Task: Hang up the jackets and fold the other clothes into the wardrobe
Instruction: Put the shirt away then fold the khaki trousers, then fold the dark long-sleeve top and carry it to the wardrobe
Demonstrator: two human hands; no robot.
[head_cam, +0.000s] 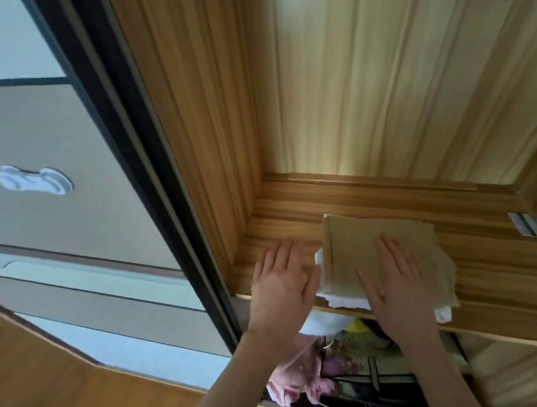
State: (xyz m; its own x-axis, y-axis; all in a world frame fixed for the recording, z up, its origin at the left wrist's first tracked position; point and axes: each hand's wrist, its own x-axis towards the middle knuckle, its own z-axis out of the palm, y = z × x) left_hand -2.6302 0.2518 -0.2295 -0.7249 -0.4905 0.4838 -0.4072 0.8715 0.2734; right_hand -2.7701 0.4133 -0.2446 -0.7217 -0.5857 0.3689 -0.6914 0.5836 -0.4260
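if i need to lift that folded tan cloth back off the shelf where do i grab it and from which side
Take the folded tan cloth by its near edge, coming from the open front of the wooden shelf. That edge overhangs the shelf lip, with white layers showing underneath, so fingers should slip under while a thumb clamps on top. The right hand lies flat on it; the left hand is beside its left edge.

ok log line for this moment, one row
left hand: flat beside folded tan garment | right hand: flat on it | garment: on wardrobe shelf
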